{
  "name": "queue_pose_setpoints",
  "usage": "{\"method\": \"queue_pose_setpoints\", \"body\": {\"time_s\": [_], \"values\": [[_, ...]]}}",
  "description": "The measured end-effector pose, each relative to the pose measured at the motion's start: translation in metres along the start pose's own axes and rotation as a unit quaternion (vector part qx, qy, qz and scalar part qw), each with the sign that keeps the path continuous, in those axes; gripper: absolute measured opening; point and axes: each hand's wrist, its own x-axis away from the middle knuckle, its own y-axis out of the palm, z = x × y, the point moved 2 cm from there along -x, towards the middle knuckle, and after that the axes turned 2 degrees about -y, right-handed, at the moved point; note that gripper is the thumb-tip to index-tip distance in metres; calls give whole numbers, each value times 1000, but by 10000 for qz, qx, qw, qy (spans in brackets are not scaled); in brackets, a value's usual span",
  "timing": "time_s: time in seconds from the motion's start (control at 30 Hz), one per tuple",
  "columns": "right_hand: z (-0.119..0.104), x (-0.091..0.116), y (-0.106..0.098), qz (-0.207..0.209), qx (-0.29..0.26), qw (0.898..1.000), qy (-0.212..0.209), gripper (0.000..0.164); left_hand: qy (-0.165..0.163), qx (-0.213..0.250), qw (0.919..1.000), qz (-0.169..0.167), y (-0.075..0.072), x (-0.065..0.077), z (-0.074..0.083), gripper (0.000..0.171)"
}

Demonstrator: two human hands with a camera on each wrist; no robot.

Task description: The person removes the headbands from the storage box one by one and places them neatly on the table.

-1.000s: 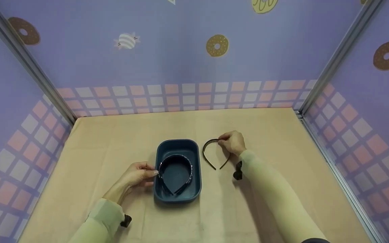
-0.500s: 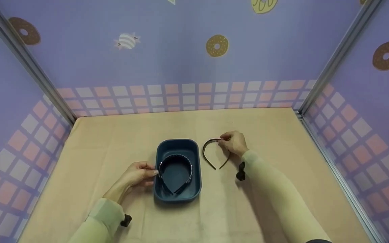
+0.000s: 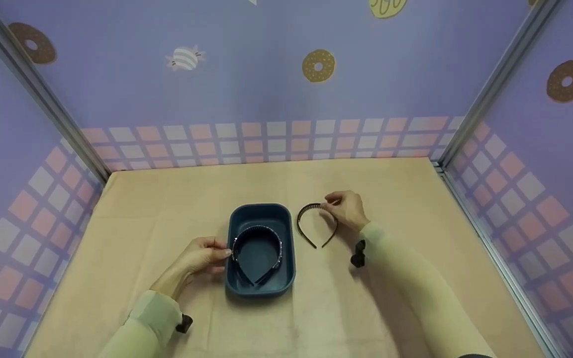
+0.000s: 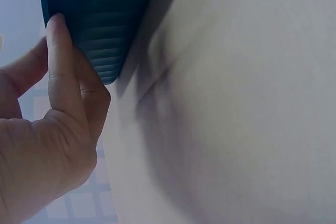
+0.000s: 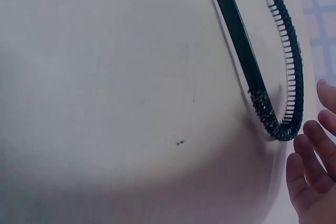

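A deep blue tray (image 3: 260, 289) with rounded corners holds a dark headband (image 3: 281, 248) with shiny specks. My left hand (image 3: 203, 256) grips the tray's left wall, its thumb at the rim and other fingers outside, as the left wrist view also shows. Right of the tray, a second dark headband (image 3: 300, 229) lies on the cloth, ends towards me. It has inner comb teeth and a glittery outer face in the right wrist view. My right hand (image 3: 347, 209) is at its upper right curve, fingers loosely bent and thumb apart; no pinch shows. Part of that curve is hidden.
A beige cloth (image 3: 167, 204) covers the table. Purple walls (image 3: 246, 89) with donut and candy prints and a checked band stand at the back and both sides, joined by metal posts (image 3: 505, 74).
My right hand's fingers have loosened from the headband and the wrist has shifted slightly right. The left hand, the tray and both headbands stay in place; the view tilts slightly.
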Motion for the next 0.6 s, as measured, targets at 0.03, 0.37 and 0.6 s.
{"method": "queue_pose_setpoints", "body": {"time_s": [0.03,0.37,0.6], "values": [[-1,1,0,17,-47,10000,-32,33,-2,1,10000,11,0,0,0,15],[-20,7,0,26,-307,9989,-358,36,15,21,10000,-29,1,1,1,8],[-31,11,2,-49,-669,9964,-516,38,-22,21,10000,19,1,-1,0,13]]}}
